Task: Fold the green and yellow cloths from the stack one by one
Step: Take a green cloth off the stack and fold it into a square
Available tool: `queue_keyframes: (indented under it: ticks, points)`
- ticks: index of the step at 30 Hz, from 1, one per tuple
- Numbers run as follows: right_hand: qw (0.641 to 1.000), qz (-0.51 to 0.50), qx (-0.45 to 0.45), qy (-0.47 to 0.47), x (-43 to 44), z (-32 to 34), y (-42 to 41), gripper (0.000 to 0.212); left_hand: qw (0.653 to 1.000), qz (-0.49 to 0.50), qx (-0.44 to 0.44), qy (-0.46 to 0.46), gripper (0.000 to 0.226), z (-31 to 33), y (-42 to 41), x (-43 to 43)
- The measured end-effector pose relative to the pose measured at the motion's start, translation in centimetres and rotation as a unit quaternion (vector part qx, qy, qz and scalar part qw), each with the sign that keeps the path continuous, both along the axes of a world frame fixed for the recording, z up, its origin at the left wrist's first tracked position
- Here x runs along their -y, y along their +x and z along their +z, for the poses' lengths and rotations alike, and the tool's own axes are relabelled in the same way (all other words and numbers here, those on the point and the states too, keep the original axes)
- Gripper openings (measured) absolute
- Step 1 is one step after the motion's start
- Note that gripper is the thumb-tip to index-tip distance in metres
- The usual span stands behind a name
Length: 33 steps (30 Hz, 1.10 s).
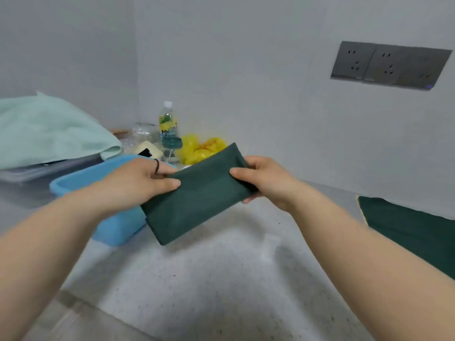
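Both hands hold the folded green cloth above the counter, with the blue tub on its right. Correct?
No: the head view shows the blue tub on its left. Otherwise right: the left hand and right hand hold the folded green cloth above the counter.

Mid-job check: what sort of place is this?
Likely a home kitchen or utility corner: speckled counter against plain walls, a row of wall sockets, a blue plastic basin and drink bottle behind the green cloth that the left hand and right hand hold.
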State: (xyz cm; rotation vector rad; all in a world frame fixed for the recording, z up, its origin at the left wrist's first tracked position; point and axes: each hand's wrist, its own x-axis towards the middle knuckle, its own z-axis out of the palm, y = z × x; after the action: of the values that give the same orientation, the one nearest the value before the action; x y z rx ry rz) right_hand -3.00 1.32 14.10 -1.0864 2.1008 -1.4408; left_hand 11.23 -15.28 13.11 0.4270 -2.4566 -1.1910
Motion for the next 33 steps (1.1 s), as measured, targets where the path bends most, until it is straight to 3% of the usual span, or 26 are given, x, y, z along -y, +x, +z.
queue_keyframes:
  ticks: [4, 9, 13, 16, 18, 21, 23, 26, 29, 31, 33]
  points:
    - [0.997, -0.006, -0.059, -0.047, 7.2, 2.1, 0.0, 0.023, 0.985, 0.112, -0.078, -0.105, 0.018, 2.2, 0.8, 5.2]
    - [0.992, -0.005, -0.096, -0.083, 14.7, 1.6, 0.1, 0.023, 0.967, 0.184, -0.092, -0.15, 0.018, 2.5, 1.6, 10.1]
    - [0.99, 0.012, -0.139, -0.01, 18.2, 0.3, -0.3, 0.023, 0.978, 0.188, -0.003, -0.094, 0.01, 1.3, 1.7, 12.0]
    - [0.983, 0.026, -0.167, 0.069, 19.5, -0.5, -0.7, 0.026, 0.968, 0.196, 0.105, -0.121, 0.028, 0.0, 1.2, 12.7]
    - [0.966, 0.044, -0.212, 0.139, 20.4, -0.8, -0.7, 0.029, 0.954, 0.186, 0.187, -0.144, 0.035, -0.6, 0.9, 12.9]
    - [0.925, 0.058, -0.294, 0.234, 21.5, -1.0, -0.2, 0.029, 0.925, 0.16, 0.284, -0.194, 0.024, -1.4, 0.3, 13.4]
    - [0.897, 0.063, -0.339, 0.276, 22.0, -1.3, -0.1, 0.016, 0.906, 0.138, 0.328, -0.231, 0.018, -1.7, -0.1, 13.6]
    - [0.844, 0.064, -0.412, 0.337, 22.5, -1.5, 0.6, 0.034, 0.879, 0.117, 0.371, -0.275, 0.018, -1.9, -0.5, 13.6]
    - [0.797, 0.056, -0.494, 0.343, 22.7, -1.8, 1.3, 0.032, 0.864, 0.103, 0.396, -0.292, 0.019, -1.9, -0.7, 13.3]
    - [0.782, 0.058, -0.537, 0.309, 23.0, -1.8, 1.4, 0.012, 0.854, 0.094, 0.412, -0.303, 0.018, -2.0, -0.8, 13.1]
    - [0.768, 0.103, -0.542, 0.325, 23.4, -1.7, 1.7, 0.017, 0.845, 0.092, 0.428, -0.307, 0.025, -1.9, -0.7, 12.9]
